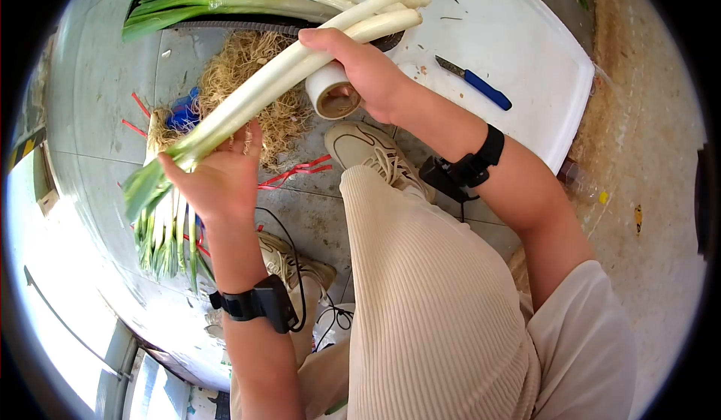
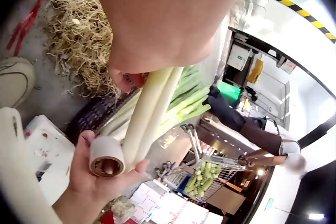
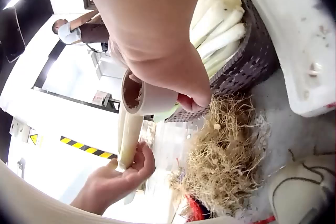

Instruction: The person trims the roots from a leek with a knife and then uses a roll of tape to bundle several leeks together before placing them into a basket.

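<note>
Two long leeks [image 1: 289, 75] lie slantwise between my hands, white ends at upper right, green ends at lower left. My right hand [image 1: 368, 75] grips them near the white ends, thumb over the top. The same hand holds a roll of tape [image 1: 333, 93], its hollow core plain in the left wrist view. My left hand [image 1: 225, 183] holds the leeks near the green end, thumb on one side and fingers behind. In the right wrist view, the left fingers [image 3: 142, 161] curl beside the stalks.
A dark woven basket [image 3: 247, 71] of leeks stands beyond a pile of roots [image 1: 248, 82]. A blue-handled knife [image 1: 488, 90] lies on a white board [image 1: 541, 60] at right. Red ties [image 1: 300, 171] and bundled green stalks [image 1: 161, 236] lie on the floor. Another person [image 2: 262, 134] stands in the background.
</note>
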Demonstrator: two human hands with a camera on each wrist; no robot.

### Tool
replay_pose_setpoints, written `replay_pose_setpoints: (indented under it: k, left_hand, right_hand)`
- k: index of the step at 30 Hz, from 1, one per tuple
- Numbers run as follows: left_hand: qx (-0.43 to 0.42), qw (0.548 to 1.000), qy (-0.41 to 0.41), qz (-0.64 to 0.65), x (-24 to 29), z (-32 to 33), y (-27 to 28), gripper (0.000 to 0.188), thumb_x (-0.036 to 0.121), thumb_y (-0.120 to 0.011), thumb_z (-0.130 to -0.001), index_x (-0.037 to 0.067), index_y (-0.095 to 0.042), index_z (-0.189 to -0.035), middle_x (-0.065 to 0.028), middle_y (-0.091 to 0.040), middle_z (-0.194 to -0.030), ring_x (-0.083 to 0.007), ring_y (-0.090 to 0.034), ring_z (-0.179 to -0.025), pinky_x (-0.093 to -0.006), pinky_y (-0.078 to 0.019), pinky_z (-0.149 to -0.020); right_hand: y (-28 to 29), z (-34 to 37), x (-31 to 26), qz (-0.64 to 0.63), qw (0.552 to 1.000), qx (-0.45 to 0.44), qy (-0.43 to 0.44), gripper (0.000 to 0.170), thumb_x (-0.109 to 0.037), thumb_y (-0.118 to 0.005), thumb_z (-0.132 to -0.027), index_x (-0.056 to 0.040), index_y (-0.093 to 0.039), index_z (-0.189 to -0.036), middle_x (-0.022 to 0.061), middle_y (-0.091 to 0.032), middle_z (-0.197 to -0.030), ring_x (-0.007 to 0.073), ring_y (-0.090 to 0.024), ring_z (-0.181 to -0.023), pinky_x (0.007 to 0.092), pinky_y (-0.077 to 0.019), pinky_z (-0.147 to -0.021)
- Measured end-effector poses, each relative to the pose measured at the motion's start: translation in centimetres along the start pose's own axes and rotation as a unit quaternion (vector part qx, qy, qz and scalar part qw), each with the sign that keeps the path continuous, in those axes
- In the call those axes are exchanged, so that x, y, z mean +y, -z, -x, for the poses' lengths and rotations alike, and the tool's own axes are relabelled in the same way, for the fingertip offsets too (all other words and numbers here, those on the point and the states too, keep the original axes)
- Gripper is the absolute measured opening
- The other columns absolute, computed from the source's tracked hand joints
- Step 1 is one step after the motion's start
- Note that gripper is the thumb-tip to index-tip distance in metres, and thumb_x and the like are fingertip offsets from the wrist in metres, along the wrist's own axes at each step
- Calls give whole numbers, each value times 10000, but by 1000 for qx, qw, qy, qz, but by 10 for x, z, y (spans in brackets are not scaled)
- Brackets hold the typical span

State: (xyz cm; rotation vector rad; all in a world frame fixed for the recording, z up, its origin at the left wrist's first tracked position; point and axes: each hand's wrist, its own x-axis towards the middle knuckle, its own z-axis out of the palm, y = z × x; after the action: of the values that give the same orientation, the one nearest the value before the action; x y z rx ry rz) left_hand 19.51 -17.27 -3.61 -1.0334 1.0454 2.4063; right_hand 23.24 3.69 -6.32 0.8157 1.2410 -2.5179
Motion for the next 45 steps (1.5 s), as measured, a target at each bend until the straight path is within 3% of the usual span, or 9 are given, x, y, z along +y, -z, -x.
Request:
replay_pose_setpoints:
  k: [5,9,11,13,16,25,32,38,45]
  left_hand:
    - [77,990,75,-90,-18,4,24,779,697,-319,-983,-10,-490,-1261,-189,-560,-1194,-328,-546,-1143,-494,-454,-1011]
    - [67,913,191,-353,1,9,32,653,649,-429,-991,23,-601,-917,-101,-632,-830,-237,-625,-833,-367,-499,-752]
    - [-20,735,58,-675,11,11,22,597,587,-555,-974,11,-633,-838,-118,-669,-850,-201,-650,-811,-330,-495,-685]
    - [-5,720,0,-694,13,13,6,426,410,-714,-932,0,-665,-832,-106,-686,-902,-178,-645,-835,-310,-491,-728]
    - [-235,583,-383,-677,5,7,-13,464,269,-852,-794,18,-679,-1143,-86,-701,-950,-173,-640,-882,-329,-490,-859]
    - [-316,631,-62,-706,9,-7,-39,513,306,-880,-758,10,-677,-1125,-42,-674,-776,-115,-590,-660,-292,-483,-604]
    - [-284,737,-96,-606,41,6,-44,424,212,-908,-713,0,-709,-1021,-3,-667,-735,-65,-562,-593,-225,-443,-540]
    - [-279,660,-112,-688,43,24,-62,459,205,-926,-636,16,-715,-997,-7,-669,-706,-69,-585,-605,-248,-457,-543]
    - [-289,634,-136,-704,21,14,-49,413,233,-902,-657,1,-739,-958,-30,-681,-704,-81,-589,-598,-273,-478,-565]
  right_hand:
    - [8,-4,6,109,993,-14,51,438,-460,-709,-882,-44,-695,-1017,-15,-587,-756,80,-523,-637,261,-384,-524]
    - [23,-10,13,158,987,3,42,398,-421,-715,-893,-41,-699,-1012,-25,-575,-745,64,-492,-618,255,-373,-511]
    - [27,-10,13,174,984,3,48,425,-429,-718,-892,-25,-697,-1023,0,-620,-811,78,-538,-698,259,-435,-587]
    - [23,-9,15,185,980,9,69,421,-425,-715,-897,-25,-698,-1028,17,-642,-863,89,-561,-765,266,-459,-651]
    - [15,-7,13,208,975,-11,73,409,-409,-707,-911,-26,-695,-1057,47,-671,-955,109,-588,-883,280,-485,-763]
    - [-9,18,-3,176,973,-137,58,442,-396,-671,-937,-11,-665,-1156,62,-681,-1003,137,-616,-921,293,-502,-786]
    - [2,26,-5,102,964,-235,72,564,-238,-577,-944,-36,-411,-1444,84,-572,-1280,130,-542,-1139,288,-427,-981]
    - [7,43,-5,14,953,-278,124,550,16,-540,-937,-35,-395,-1465,104,-557,-1344,156,-541,-1225,306,-441,-1023]
    - [27,51,-1,105,942,-277,156,518,-19,-555,-959,-38,-408,-1456,58,-550,-1374,154,-520,-1276,304,-438,-1031]
